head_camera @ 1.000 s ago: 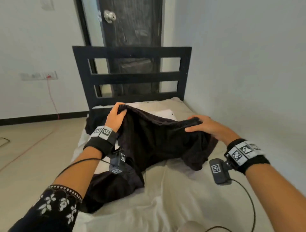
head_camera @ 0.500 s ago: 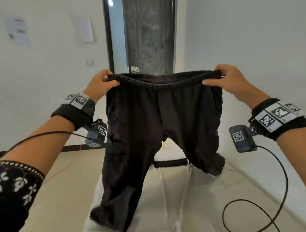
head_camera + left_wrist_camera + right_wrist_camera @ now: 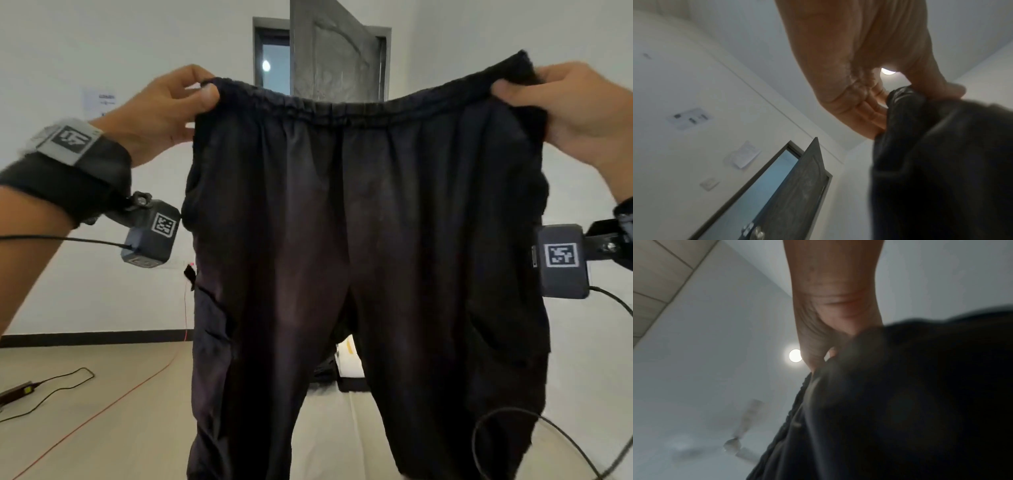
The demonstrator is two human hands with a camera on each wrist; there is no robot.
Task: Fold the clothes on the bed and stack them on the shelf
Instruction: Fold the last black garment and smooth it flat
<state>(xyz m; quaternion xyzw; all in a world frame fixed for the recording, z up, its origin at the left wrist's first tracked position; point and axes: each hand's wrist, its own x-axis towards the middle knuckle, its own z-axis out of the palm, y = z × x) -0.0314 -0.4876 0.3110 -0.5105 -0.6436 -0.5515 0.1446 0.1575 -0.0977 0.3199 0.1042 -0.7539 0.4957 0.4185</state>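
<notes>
Above the bed (image 3: 329, 442), the black trousers (image 3: 342, 240) hang upright in the air, stretched wide by the elastic waistband. At the waistband's left end the left hand (image 3: 161, 113) pinches the fabric between thumb and curled fingers (image 3: 869, 113); at its right end the right hand (image 3: 575, 109) grips a bunched corner of it, fingers behind the cloth. Both legs drop freely toward the pale sheet, their hems out of sight at the lower edge of the head view. Left of the bed lies open tiled floor (image 3: 85, 404) with a red wire and a black cable across it. Behind the trousers stands a dark door (image 3: 335, 61), ajar, in white walls. A ceiling lamp (image 3: 795, 355) glows overhead.
</notes>
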